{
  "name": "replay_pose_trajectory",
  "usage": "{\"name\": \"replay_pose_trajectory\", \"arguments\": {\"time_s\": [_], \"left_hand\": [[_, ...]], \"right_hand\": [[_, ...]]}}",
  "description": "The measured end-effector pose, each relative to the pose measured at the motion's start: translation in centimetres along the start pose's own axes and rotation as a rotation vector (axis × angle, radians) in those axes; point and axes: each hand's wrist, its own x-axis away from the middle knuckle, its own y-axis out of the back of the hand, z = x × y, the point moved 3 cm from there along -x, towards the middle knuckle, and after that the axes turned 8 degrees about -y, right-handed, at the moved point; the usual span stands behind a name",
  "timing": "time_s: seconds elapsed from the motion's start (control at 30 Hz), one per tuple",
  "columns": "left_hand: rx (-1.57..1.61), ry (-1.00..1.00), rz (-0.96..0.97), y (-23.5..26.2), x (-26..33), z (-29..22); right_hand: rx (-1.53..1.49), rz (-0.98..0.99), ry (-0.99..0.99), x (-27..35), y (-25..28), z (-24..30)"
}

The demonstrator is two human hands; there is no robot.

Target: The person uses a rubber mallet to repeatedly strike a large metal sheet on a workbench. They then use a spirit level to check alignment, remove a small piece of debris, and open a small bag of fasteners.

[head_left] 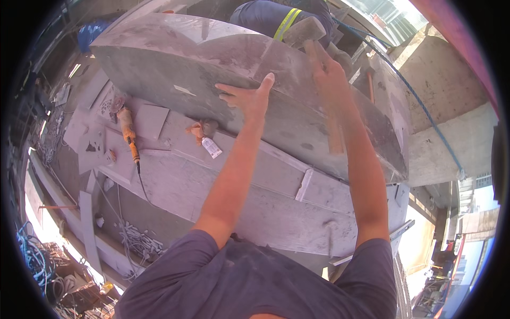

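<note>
A long, curved grey stone or concrete block (202, 80) stretches across the view in front of me. My left hand (248, 100) is at its near upper edge, fingers spread to the left and thumb pointing up, holding nothing. Whether the palm presses on the face cannot be made out. My right hand (328, 73) is wrapped round the wooden handle of a mallet (305, 32). Its blocky grey head is raised over the block's far top edge, and the handle's lower end hangs beside my right forearm.
An orange angle grinder (127, 132) with a cord lies on the dusty boards at left, near a white tube (211, 148). Beyond the block bends a person in dark clothing with a reflective stripe (286, 24). A blue rope (419, 101) runs down the right side.
</note>
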Motion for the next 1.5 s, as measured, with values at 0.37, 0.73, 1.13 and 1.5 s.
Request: {"name": "replay_pose_trajectory", "arguments": {"time_s": [0.37,0.73,1.13,1.5], "left_hand": [[0.003,-0.103,0.006,-0.4,0.4,0.3],[0.006,-0.073,-0.008,-0.4,0.6,0.4],[-0.998,-1.070,0.114,0.6,-0.4,-2.9],[-1.304,-0.837,0.594,-6.4,-3.3,-7.7]], "right_hand": [[0.004,-0.076,-0.002,0.0,0.0,1.2],[0.199,-0.063,0.168,-0.4,-3.5,-1.9],[0.072,0.100,-0.104,3.1,-0.6,1.3],[-0.200,0.075,-0.108,2.3,0.2,-3.0]]}}
